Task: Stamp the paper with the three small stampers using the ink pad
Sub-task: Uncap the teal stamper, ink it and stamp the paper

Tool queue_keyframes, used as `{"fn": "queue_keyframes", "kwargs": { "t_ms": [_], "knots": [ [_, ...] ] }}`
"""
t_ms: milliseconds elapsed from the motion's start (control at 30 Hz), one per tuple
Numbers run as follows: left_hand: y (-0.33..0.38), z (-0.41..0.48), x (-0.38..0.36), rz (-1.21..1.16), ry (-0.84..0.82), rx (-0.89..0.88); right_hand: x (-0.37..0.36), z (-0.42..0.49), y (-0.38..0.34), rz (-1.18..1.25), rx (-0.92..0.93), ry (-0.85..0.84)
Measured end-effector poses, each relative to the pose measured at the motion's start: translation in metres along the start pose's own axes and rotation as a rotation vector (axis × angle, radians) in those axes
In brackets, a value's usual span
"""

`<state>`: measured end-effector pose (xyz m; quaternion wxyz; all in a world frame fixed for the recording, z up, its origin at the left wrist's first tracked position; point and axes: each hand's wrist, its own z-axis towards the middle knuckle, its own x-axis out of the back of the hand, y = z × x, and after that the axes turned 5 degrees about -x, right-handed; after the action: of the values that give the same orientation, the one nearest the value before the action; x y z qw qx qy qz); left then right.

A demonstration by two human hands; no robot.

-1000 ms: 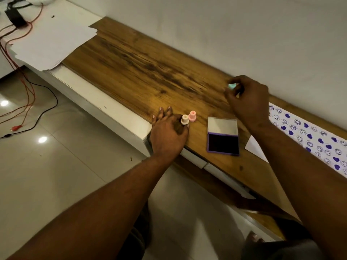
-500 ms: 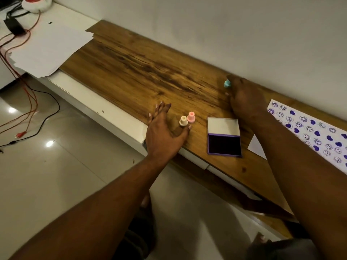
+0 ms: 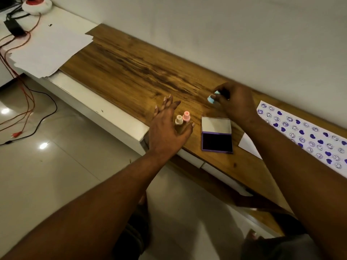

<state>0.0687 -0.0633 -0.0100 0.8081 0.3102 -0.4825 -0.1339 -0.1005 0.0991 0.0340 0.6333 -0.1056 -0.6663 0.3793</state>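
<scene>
My right hand is closed around a small light-blue stamper, held tilted just above the wood behind the ink pad. The purple ink pad lies open, its lid flipped back. A beige stamper and a pink stamper stand upright side by side left of the pad. My left hand rests flat on the table edge with fingers spread, its thumb just below the beige stamper. The white paper, covered in purple hearts and smiley stamps, lies at the right, partly under my right forearm.
The wooden tabletop runs along a white wall. A stack of blank white sheets lies at its far left end. Red and black cables trail over the tiled floor at left, near a black adapter.
My right hand, still holding the blue stamper, has come back from the wall side toward the ink pad. My left hand has stayed beside the two standing stampers.
</scene>
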Motion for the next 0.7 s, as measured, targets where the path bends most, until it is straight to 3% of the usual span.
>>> {"fn": "queue_keyframes", "kwargs": {
  "t_ms": [200, 400, 700],
  "knots": [
    [0.055, -0.011, 0.015, -0.094, -0.045, -0.147, 0.028, -0.087, -0.032, 0.197, -0.024, -0.051],
    [0.078, -0.045, 0.021, -0.110, -0.063, -0.082, 0.036, -0.132, -0.024, 0.353, -0.113, -0.138],
    [0.065, -0.039, 0.002, 0.030, -0.159, -0.020, 0.023, -0.118, -0.006, 0.239, -0.070, -0.222]
  ]
}}
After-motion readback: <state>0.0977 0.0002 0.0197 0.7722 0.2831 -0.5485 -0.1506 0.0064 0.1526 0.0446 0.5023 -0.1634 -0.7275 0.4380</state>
